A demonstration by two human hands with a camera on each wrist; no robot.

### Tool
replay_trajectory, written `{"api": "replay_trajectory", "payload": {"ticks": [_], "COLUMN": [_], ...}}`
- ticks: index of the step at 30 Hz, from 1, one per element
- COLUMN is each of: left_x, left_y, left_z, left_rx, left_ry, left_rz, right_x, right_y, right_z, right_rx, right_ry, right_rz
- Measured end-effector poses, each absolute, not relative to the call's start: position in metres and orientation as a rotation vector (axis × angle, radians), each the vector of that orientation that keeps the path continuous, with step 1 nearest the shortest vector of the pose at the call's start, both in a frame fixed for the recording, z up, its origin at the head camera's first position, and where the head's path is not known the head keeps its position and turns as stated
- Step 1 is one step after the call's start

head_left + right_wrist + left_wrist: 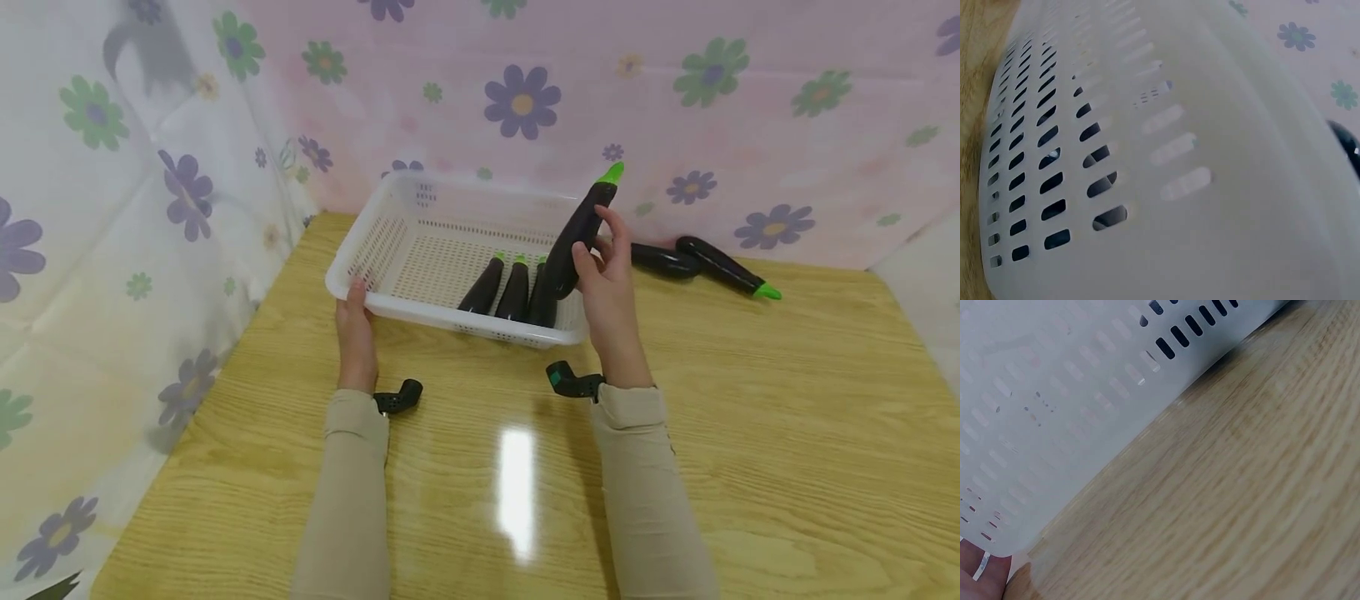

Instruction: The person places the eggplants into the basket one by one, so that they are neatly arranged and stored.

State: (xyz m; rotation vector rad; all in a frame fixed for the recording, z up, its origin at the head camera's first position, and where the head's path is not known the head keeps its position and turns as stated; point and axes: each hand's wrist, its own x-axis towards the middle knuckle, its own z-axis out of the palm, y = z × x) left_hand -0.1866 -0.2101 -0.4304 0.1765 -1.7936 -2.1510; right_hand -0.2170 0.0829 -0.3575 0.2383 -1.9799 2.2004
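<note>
In the head view, a white plastic basket (450, 315) with slotted walls sits toward the back of the table. My left hand (356, 337) grips its front left corner, thumb over the rim. Over the basket's right end, my right hand (611, 292) pinches a dark eggplant (577, 237) between thumb and fingers, green stem up and tilted to the right. Three more eggplants (483, 287) lie side by side inside, at the front right. The left wrist view has the basket's wall (1085, 394) and part of my fingers (985, 575); the right wrist view is mostly basket wall (1241, 219).
Two eggplants (723, 265) lie on the wood-grain table (787, 433) to the right of the basket, one partly behind my right hand. A flowered cloth (585, 100) hangs along the back and left. Small black wrist cameras (401, 397) sit at both cuffs.
</note>
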Motion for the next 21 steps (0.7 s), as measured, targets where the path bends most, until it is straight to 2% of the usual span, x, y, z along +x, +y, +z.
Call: {"api": "replay_trajectory", "payload": {"ticks": [21], "left_x": [-0.189], "left_y": [-0.213], "left_z": [-0.430], "left_rx": [0.156], "left_ry": [-1.789], "left_rz": [-2.156], "right_x": [-0.230], "right_y": [0.035], "right_z": [-0.358], "right_rx": [0.341], "right_ry": [-2.086], "right_rz": [2.260]}}
